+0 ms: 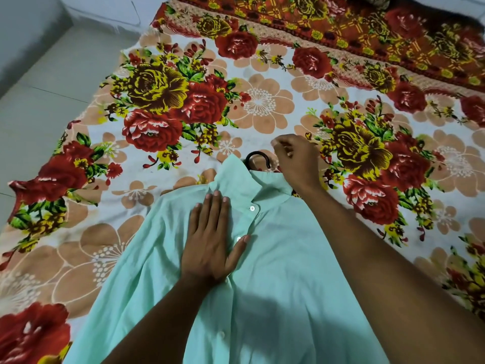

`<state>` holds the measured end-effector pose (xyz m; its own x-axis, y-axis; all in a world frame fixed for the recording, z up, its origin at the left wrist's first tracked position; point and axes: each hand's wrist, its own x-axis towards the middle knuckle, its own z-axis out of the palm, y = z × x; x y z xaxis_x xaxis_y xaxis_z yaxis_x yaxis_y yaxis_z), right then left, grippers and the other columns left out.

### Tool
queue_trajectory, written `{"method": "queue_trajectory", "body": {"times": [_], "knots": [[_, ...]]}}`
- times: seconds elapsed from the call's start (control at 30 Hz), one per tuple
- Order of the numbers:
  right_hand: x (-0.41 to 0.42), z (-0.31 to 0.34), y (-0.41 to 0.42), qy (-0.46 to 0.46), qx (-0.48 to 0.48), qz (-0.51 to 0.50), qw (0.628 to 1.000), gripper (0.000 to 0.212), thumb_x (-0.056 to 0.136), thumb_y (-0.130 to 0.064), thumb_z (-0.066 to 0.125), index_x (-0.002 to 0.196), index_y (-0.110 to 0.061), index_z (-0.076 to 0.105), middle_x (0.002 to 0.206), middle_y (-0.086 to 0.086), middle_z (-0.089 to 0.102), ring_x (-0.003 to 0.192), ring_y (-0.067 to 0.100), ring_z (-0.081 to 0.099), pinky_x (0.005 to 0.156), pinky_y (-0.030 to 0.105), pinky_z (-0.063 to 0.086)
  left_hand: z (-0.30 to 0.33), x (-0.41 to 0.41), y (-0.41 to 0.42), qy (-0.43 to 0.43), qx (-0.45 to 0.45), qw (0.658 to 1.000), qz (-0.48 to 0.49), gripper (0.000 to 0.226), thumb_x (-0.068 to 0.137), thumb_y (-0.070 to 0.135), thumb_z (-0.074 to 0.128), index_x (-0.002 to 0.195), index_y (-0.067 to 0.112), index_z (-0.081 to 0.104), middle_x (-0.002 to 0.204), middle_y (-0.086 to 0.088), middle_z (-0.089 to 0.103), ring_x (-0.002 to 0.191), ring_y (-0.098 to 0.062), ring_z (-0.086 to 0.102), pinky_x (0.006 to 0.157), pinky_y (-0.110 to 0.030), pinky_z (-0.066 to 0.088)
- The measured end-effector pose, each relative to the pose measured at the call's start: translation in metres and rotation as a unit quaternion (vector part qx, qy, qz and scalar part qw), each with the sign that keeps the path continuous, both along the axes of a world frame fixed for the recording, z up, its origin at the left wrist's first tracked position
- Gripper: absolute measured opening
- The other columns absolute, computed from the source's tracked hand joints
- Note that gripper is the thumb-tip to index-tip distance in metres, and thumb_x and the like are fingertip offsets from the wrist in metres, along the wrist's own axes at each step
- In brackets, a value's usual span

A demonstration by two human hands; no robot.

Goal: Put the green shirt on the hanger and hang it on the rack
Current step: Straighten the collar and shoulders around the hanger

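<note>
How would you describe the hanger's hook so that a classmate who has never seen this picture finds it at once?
Start at the mint green shirt spread on the floral bedsheet. Follow it up to the collar, just left of the right hand. The hook is the thin black arch poking out there, the only plain dark thing among the bright flowers.

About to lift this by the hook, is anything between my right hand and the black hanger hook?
Nothing visible. The right hand hovers just right of the black curved hanger hook, which pokes out bare above the mint-green shirt's collar.

Left hand (210, 240) lies flat, fingers spread; right hand (295, 160) curled loosely.
</note>
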<state>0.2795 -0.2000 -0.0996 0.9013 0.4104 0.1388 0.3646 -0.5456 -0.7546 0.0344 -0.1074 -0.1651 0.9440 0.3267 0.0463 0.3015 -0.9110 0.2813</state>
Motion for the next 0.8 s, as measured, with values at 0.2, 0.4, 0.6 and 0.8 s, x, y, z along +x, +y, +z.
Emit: {"method": "queue_trajectory", "body": {"times": [0.2, 0.4, 0.6, 0.8], "knots": [[-0.039, -0.018, -0.055, 0.047, -0.099, 0.021, 0.994, 0.053, 0.091, -0.055, 0.064, 0.130, -0.020, 0.062, 0.127, 0.005, 0.060, 0.122, 0.025, 0.054, 0.103, 0.041, 0.048, -0.001, 0.001, 0.001, 0.012, 0.011, 1.000, 0.003, 0.086, 0.100, 0.064, 0.028, 0.163, 0.007, 0.014, 0.172, -0.013, 0.006, 0.160, -0.027, 0.002, 0.126, -0.051, 0.014], [-0.061, -0.025, -0.067, 0.085, -0.195, 0.018, 0.977, 0.061, 0.090, -0.048, 0.071, 0.137, -0.015, 0.051, 0.129, 0.012, 0.062, 0.120, 0.034, 0.058, 0.098, 0.055, 0.049, -0.001, -0.001, -0.002, 0.011, 0.012, 1.000, 0.010, 0.086, 0.100, 0.064, 0.026, 0.163, 0.008, 0.011, 0.172, -0.012, 0.003, 0.160, -0.025, 0.001, 0.127, -0.049, 0.012], [-0.044, -0.009, -0.058, 0.176, -0.181, 0.051, 0.966, 0.091, 0.069, -0.045, 0.091, 0.141, -0.012, 0.046, 0.131, 0.010, 0.065, 0.117, 0.030, 0.063, 0.095, 0.048, 0.055, 0.000, -0.001, -0.004, 0.010, 0.013, 1.000, 0.018, 0.084, 0.102, 0.061, 0.027, 0.163, 0.007, 0.006, 0.172, -0.014, -0.002, 0.160, -0.026, -0.002, 0.126, -0.050, 0.013], [-0.048, 0.002, -0.059, 0.162, -0.226, 0.093, 0.956, 0.066, 0.066, -0.043, 0.091, 0.120, -0.016, 0.066, 0.115, 0.004, 0.072, 0.104, 0.026, 0.067, 0.089, 0.042, 0.056, -0.001, 0.000, -0.004, -0.002, 0.017, 1.000, 0.023, 0.082, 0.104, 0.057, 0.026, 0.163, 0.006, 0.001, 0.172, -0.015, -0.005, 0.160, -0.026, -0.002, 0.125, -0.050, 0.016]]}}
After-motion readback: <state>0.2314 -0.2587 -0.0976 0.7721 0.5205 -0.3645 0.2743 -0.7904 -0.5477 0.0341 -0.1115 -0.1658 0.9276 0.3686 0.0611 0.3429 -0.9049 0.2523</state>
